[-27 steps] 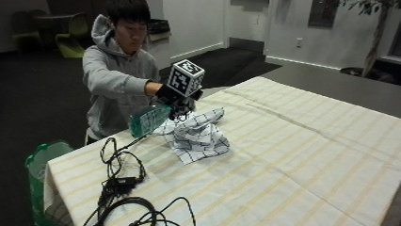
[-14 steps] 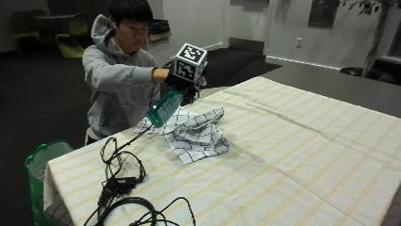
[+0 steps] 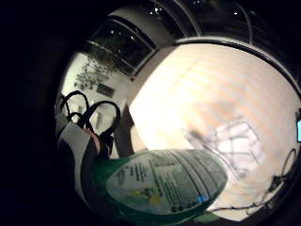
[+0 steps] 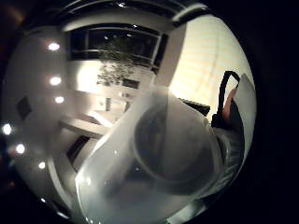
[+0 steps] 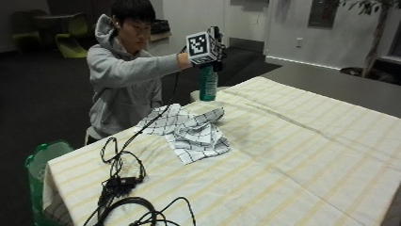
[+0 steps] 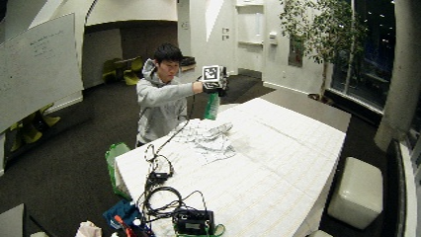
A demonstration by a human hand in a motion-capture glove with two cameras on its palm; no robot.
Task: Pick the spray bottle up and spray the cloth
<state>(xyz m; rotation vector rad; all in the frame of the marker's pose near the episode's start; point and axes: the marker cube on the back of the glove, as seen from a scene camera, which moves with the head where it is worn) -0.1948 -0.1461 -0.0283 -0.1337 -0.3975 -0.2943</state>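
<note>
Outside cam sits near the counter's near corner, looking along it toward the seated person; fairly close. Wide outside cam stands further back and higher, same direction, taking in the whole counter plus room. Both share the checked cloth and green spray bottle. Little-finger palm cam looks past the bottle label, v. close, down at the counter w/ cloth. Thumb palm cam is prob. filled by the bottle's pale top, room behind.
</note>
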